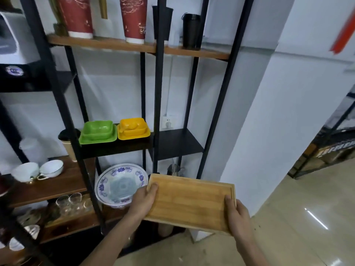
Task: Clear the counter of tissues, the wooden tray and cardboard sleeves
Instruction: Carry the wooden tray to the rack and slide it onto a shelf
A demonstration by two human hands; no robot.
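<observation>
I hold the wooden tray, a shallow rectangular bamboo tray with a raised rim, level in front of a black metal shelving unit. My left hand grips its left short edge, thumb on top. My right hand grips the right short edge, thumb resting on the tray's inner surface. The tray is empty. It hovers low, just right of a large blue-patterned bowl. No tissues or cardboard sleeves are in view.
The shelf frame has an empty black shelf above the tray. Green dishes and yellow dishes sit on the neighbouring shelf. Teacups and glasses stand at left; a white wall rises at right.
</observation>
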